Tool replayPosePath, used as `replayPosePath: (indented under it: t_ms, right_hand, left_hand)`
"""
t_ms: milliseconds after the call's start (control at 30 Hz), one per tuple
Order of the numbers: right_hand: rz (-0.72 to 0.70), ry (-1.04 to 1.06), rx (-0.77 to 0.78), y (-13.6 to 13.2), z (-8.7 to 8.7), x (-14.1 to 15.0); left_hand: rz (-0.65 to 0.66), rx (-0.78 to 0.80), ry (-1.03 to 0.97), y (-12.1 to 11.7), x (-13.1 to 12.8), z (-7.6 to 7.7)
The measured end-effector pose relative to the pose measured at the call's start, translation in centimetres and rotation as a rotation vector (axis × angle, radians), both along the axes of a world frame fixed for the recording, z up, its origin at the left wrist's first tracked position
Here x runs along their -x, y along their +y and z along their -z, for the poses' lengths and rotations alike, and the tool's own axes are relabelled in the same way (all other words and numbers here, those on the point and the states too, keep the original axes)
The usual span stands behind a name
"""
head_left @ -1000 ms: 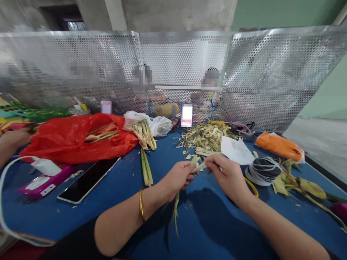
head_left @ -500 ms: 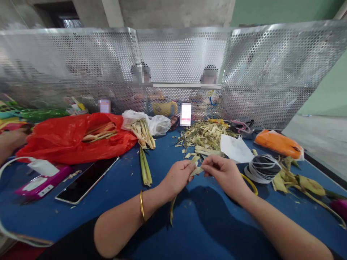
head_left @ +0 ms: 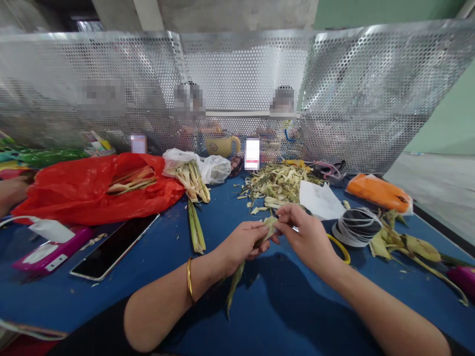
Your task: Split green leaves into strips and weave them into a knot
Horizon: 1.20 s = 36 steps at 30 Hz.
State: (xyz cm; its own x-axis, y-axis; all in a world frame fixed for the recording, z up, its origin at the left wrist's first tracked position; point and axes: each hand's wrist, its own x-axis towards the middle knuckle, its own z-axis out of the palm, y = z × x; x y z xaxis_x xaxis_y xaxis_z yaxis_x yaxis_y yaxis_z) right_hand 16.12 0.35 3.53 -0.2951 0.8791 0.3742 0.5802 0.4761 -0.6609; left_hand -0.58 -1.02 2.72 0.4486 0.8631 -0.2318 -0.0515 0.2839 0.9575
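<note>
My left hand point(head_left: 241, 242), with a gold bangle at the wrist, is closed round a pale green plant stalk point(head_left: 234, 283) whose lower end hangs down over the blue table point(head_left: 156, 257). My right hand point(head_left: 302, 232) pinches the stalk's upper tip right beside the left fingers. Just beyond the hands lies a heap of peeled leaf strips point(head_left: 278, 183). A few whole stalks point(head_left: 195, 228) lie to the left.
A red plastic bag point(head_left: 92, 190) holds more stalks at the left, with a phone point(head_left: 113, 247) and a pink case point(head_left: 52, 252) before it. White paper point(head_left: 321, 200), a coil of bands point(head_left: 356, 225) and an orange packet point(head_left: 378, 193) lie right. A perforated metal screen point(head_left: 371, 99) stands behind, people beyond it.
Both hands have drawn a little closer together on the stalk, and the stalk's tip is now folded between the fingers. The view has tipped slightly downward.
</note>
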Motion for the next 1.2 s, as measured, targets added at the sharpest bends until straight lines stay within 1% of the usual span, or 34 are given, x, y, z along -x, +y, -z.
replayPosePath:
  t_ms: [67, 233, 367, 433, 500, 600, 667, 700, 800, 900, 1067, 1200]
  right_hand:
    - [-0.007, 0.038, -0.001, 0.1, 0.1, 0.0]
    - [-0.097, 0.073, 0.034, 0.1, -0.1, -0.2]
    - [-0.072, 0.098, 0.062, 0.2, -0.2, -0.2]
    - [-0.084, 0.128, 0.099, 0.4, -0.2, -0.2]
    - [-0.15, 0.176, 0.174, 0.7, -0.3, -0.3]
    - [-0.298, 0.275, 0.355, 1.0, -0.5, -0.4]
    - [-0.338, 0.335, 0.432, 1.0, -0.6, -0.4]
    - [-0.339, 0.349, 0.447, 1.0, -0.6, -0.4]
    - [-0.317, 0.332, 0.439, 0.9, -0.5, -0.3]
    - [-0.284, 0.281, 0.396, 0.8, -0.3, -0.4]
    - [-0.128, 0.244, 0.285, 1.2, -0.6, -0.7]
    - [-0.037, 0.286, 0.261, 1.8, -1.0, -1.4]
  left_hand:
    - [0.007, 0.0, -0.003, 0.0, 0.0, -0.1]
    - [0.037, -0.006, -0.001, -0.1, 0.1, -0.3]
    - [0.039, 0.014, 0.013, -0.2, 0.1, -0.4]
    - [0.036, 0.033, 0.017, -0.3, 0.2, -0.5]
    - [0.051, 0.065, 0.021, -0.3, 0.2, -0.7]
    - [0.078, 0.117, 0.025, -0.3, 0.3, -0.9]
    - [0.086, 0.136, 0.02, -0.3, 0.2, -0.9]
    - [0.088, 0.139, 0.018, -0.3, 0.2, -0.9]
    - [0.111, 0.14, 0.012, -0.4, 0.2, -0.8]
    - [0.131, 0.129, 0.001, -0.5, 0.1, -0.7]
    - [0.097, 0.116, 0.001, -0.4, 0.2, -0.9]
    - [0.087, 0.116, -0.019, -0.1, 0.3, -0.8]
